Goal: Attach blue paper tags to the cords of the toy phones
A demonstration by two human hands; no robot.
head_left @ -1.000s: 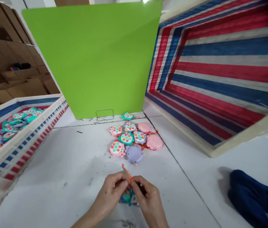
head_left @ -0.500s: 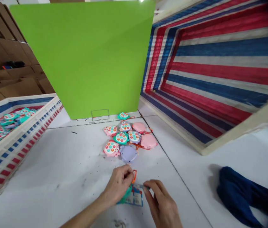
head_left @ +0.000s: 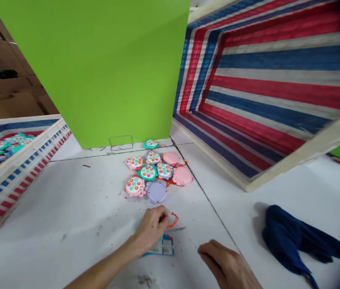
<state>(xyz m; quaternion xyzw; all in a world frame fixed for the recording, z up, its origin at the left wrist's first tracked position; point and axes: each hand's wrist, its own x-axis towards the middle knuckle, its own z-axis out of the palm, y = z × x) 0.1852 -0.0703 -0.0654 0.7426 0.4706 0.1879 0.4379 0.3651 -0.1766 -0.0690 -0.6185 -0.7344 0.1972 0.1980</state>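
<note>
My left hand point(head_left: 153, 224) is closed in a pinch near the table's front, and an orange cord point(head_left: 173, 220) loops out beside its fingertips. Beneath that hand a blue-edged card with barcode labels point(head_left: 167, 245) lies on the table, with a bit of teal next to it, mostly hidden. A thin grey strip point(head_left: 176, 229) sticks out to the right above the card. Apart from these, my right hand point(head_left: 227, 263) is at lower right, its fingers pressed together; I cannot see whether anything is between them. A purple animal-shaped toy point(head_left: 157, 192) lies just beyond my left hand.
Several pink, teal and purple toys with coloured buttons point(head_left: 148, 172) lie mid-table before a green panel point(head_left: 97, 80). At left stands a crate point(head_left: 22, 172) of similar toys. A striped-lined crate point(head_left: 248, 186) tilts at right, near a dark blue cloth item point(head_left: 290, 237).
My right hand has moved away to the right and down from the card and strip. My left hand stays beside the card, and the orange cord now spreads out to its right. The view has shifted slightly.
</note>
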